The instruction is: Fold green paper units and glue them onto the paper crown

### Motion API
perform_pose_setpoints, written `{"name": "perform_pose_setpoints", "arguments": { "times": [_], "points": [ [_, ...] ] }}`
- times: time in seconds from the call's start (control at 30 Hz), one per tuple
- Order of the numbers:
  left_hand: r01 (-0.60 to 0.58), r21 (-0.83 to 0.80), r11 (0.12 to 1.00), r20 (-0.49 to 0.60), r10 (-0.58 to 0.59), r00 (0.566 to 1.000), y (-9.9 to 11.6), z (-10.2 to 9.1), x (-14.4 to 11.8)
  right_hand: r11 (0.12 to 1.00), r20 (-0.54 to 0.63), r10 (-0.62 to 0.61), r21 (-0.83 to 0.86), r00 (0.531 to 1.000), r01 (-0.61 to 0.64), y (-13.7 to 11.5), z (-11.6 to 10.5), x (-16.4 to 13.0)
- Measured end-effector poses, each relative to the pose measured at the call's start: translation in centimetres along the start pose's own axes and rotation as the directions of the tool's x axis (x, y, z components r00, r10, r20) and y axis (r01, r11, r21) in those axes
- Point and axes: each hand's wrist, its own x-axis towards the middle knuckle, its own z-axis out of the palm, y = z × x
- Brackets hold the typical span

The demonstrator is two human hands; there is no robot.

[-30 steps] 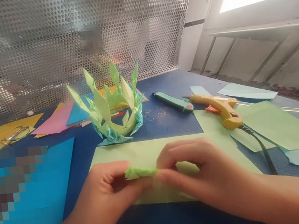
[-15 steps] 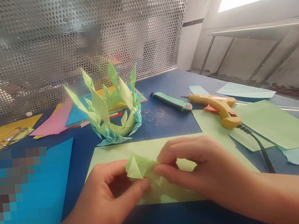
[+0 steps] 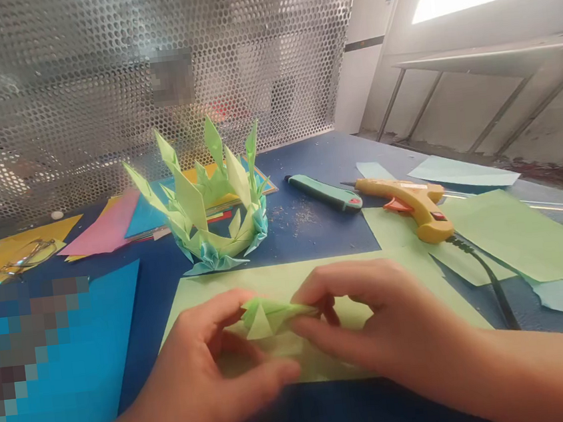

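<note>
A small folded piece of light green paper (image 3: 267,318) is held above a pale green sheet (image 3: 204,287) on the table. My right hand (image 3: 372,312) pinches its right end between thumb and fingers. On the other side, my left hand (image 3: 211,359) has its thumb lowered away from the paper. Its index finger is at the paper's left edge; whether it touches is hard to tell. Just beyond the sheet stands a green and blue folded paper crown (image 3: 224,244) with tall pointed pieces.
A teal-handled cutter (image 3: 324,192) and a yellow glue gun (image 3: 406,201) with a black cord lie behind my right hand. Green sheets (image 3: 520,233) spread at right. Blue card (image 3: 117,322), pink paper (image 3: 104,223) and glasses (image 3: 20,262) are at left. A perforated metal panel (image 3: 263,38) stands behind.
My left thumb has come off the folded paper and dropped lower, opening the hand. The folded paper has tilted flatter in my right hand's pinch.
</note>
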Motion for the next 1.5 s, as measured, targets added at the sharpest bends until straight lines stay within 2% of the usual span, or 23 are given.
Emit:
{"name": "perform_pose_setpoints", "arguments": {
  "times": [0.07,0.17,0.23,0.33,0.5,0.63,0.83,0.9,0.97,1.07,1.17,1.3,1.5],
  "points": [
    [0.003,0.01,1.0,-0.043,-0.002,0.999,0.0,0.0,-0.1,1.0,0.006,-0.01,0.003,1.0,0.01,0.0,-0.1,0.0],
    [-0.198,0.135,0.971,-0.085,0.21,0.974,-0.2,-0.1,0.1,0.999,0.009,-0.014,0.042,1.0,0.014,0.0,0.1,-0.1],
    [-0.269,0.245,0.931,-0.072,0.294,0.953,-0.4,-0.3,0.3,0.994,-0.046,-0.004,0.105,0.999,0.009,-0.1,0.2,-0.2],
    [-0.249,0.334,0.909,-0.037,0.276,0.96,-0.6,-0.4,0.6,0.993,-0.099,-0.04,0.109,0.994,0.051,-0.2,0.3,-0.5],
    [-0.202,0.341,0.918,-0.028,0.224,0.974,-0.8,-0.4,0.5,0.984,-0.058,-0.176,-0.048,0.983,0.174,-0.1,0.2,-0.6],
    [-0.2,0.36,0.911,-0.011,0.219,0.976,-0.8,-0.4,0.3,0.982,-0.044,-0.178,-0.068,0.983,0.175,0.0,0.5,-0.5],
    [-0.281,0.444,0.851,0.013,0.307,0.952,-0.9,-0.4,0.4,0.984,-0.053,-0.161,-0.084,0.986,0.156,-0.1,0.8,-0.6],
    [-0.282,0.419,0.863,0.005,0.309,0.951,-0.9,-0.4,0.5,0.979,-0.023,-0.19,-0.072,0.981,0.188,0.0,0.8,-0.6],
    [-0.229,0.323,0.918,0.002,0.242,0.97,-0.7,-0.3,0.5,0.967,0.01,-0.248,-0.056,0.969,0.248,0.0,0.5,-0.7],
    [-0.078,0.075,0.994,0.113,0.07,0.991,-0.2,-0.4,0.6,0.947,0.041,-0.316,-0.04,0.948,0.317,-0.1,0.2,-0.7],
    [0.016,-0.079,0.997,0.238,0.003,0.971,0.5,-0.6,0.8,0.944,0.073,-0.329,-0.006,0.942,0.33,-0.3,-0.1,-0.8],
    [0.055,-0.099,0.994,0.307,-0.022,0.951,1.1,-1.0,0.8,0.949,0.098,-0.315,0.039,0.944,0.312,-0.7,-0.3,-0.6],
    [0.078,-0.102,0.992,0.352,-0.037,0.935,0.9,-1.8,0.7,0.959,0.116,-0.275,0.104,0.954,0.264,-1.1,-0.5,-0.4]
  ]
}}
